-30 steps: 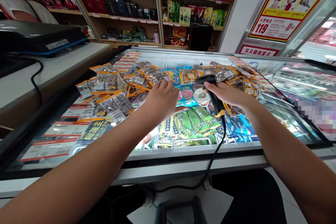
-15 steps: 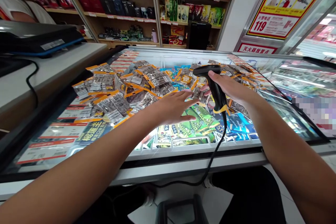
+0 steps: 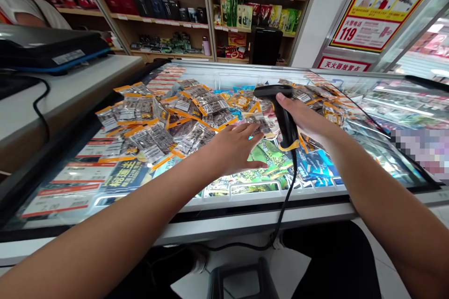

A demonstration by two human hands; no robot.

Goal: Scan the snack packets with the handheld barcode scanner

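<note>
My right hand is wrapped around the handle of a black barcode scanner with a yellow trim at its base. Its head points left, over the freezer's glass. My left hand reaches in from the left with its thumb held away from its stretched fingers. Just beyond those fingertips is a small clear snack packet with an orange edge; whether either hand touches it is unclear. More orange-edged packets lie heaped to the left of my hands. Another pile of packets lies to the right, partly behind my right hand.
Under the hands is a glass-topped freezer with green and blue bags inside. The scanner's cable hangs over its front edge. A scale stands on the left counter, near a person. Stocked shelves line the back; a stool is below.
My right hand and the scanner have shifted slightly left. The small packet near my left fingertips has also moved a little left. My left hand remains spread, its fingers slightly changed in position.
</note>
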